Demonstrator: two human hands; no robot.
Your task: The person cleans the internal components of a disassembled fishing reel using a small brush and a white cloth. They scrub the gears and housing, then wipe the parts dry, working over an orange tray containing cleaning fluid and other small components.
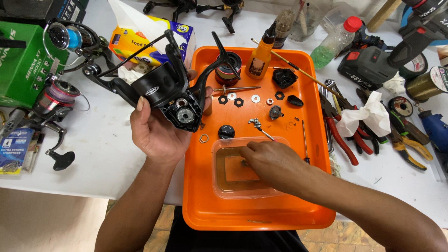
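Observation:
My left hand (158,128) grips a black spinning fishing reel body (163,88) with its side cover off, so the gears show. It is held above the left edge of an orange tray (261,212). My right hand (273,161) reaches into a clear plastic tub (224,186) of brownish liquid on the tray, fingertips dipped near a small dark part. Whether the fingers pinch that part I cannot tell. Washers, nuts and small black reel parts (254,99) lie spread on the tray beyond the tub.
A brown oil bottle (259,58) stands at the tray's back. Pliers and cutters (345,135) with a crumpled tissue lie to the right, with a cordless tool (373,65) behind. Other reels (56,100), a green box (21,65) and a tissue pack (140,39) sit left.

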